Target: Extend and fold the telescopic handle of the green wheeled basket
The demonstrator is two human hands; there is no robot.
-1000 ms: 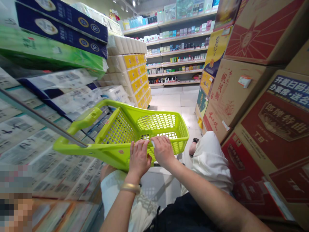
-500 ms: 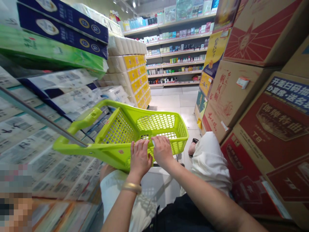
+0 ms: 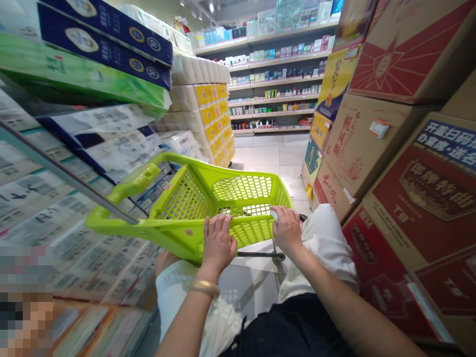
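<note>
well, your left hand [image 3: 219,243] and your right hand [image 3: 286,230] are both on the near wall of a lime-green plastic shopping basket [image 3: 178,201], which hangs tilted in front of you with its long handle [image 3: 130,186] reaching up and away to your left. your left fingers [image 3: 217,225] are bent over the basket's top edge, a little apart from one another, so the rim lies right under them, and a gold bangle [image 3: 204,287] sits on that wrist. your right fingers [image 3: 284,218] curl over the same edge nearer the far corner, well apart from your left hand, with a small white scrap [image 3: 274,214] showing at the fingertips, too small to tell what it is. you have a thin metal rod [image 3: 260,255] just below the basket. a white fabric bundle [image 3: 327,248] sits beside your right hand, though you cannot tell what it is. wrapped paper packs [image 3: 100,134] are stacked on your left, printed cardboard cartons [image 3: 390,168] are piled on your right, and shelves of boxed goods [image 3: 275,74] stand across the tiled floor [image 3: 260,158] ahead.
</note>
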